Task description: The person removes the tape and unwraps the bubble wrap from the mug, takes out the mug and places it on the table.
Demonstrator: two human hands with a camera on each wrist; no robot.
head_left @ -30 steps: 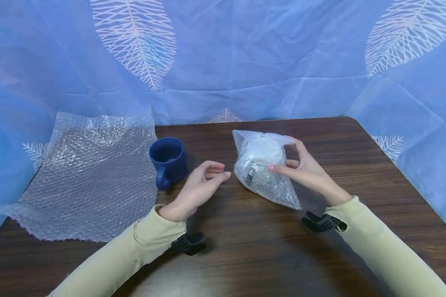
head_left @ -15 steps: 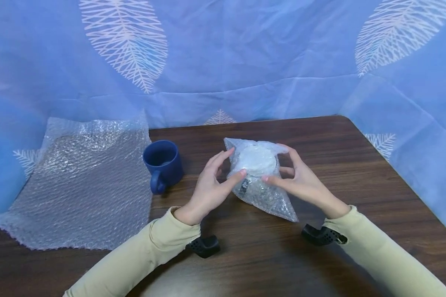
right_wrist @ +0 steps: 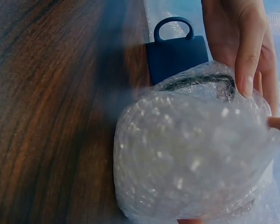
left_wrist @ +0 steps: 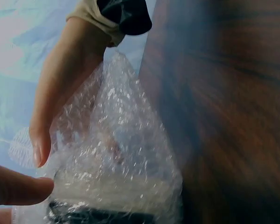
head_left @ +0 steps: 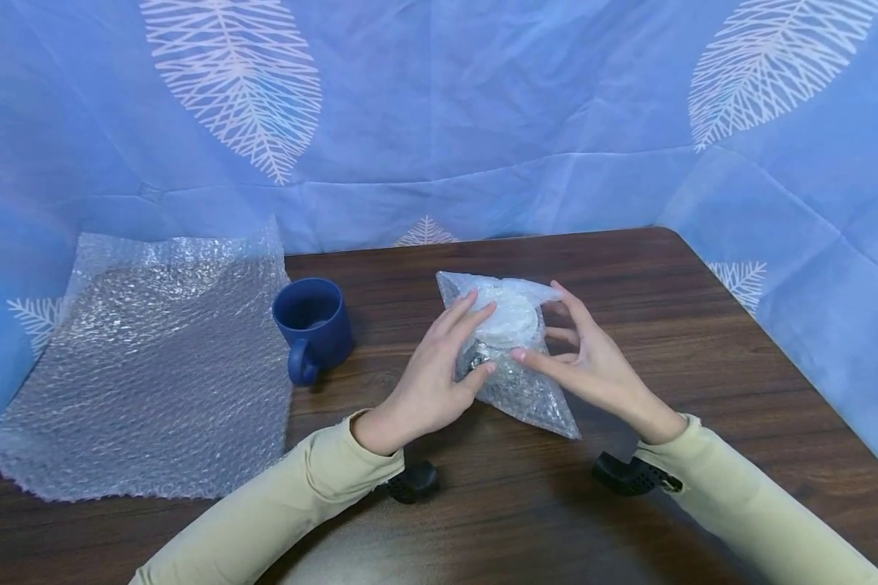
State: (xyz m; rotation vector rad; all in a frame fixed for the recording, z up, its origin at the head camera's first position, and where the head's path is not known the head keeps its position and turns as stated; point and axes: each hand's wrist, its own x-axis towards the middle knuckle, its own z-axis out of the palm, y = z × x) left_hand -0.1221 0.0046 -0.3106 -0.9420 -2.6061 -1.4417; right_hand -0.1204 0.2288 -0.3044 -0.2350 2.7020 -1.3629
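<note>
A bubble-wrapped bundle sits on the table with a pale round shape on top. Something dark shows through the bundle's wrap in the left wrist view; its kind is unclear. My left hand rests on the left side, fingers nearly straight across the top and thumb at the near side. With thumb in front and fingers behind, my right hand grips the right side. The bundle's rounded side fills much of the right wrist view and hides most of the right fingers.
A blue mug stands upright left of the bundle, handle toward me. Beyond it a flat bubble wrap sheet covers the table's left part. Blue cloth hangs behind the wooden table.
My left hand has moved right from beside the mug onto the bundle. My right hand has kept its hold. The whole scene has shifted slightly left in view.
</note>
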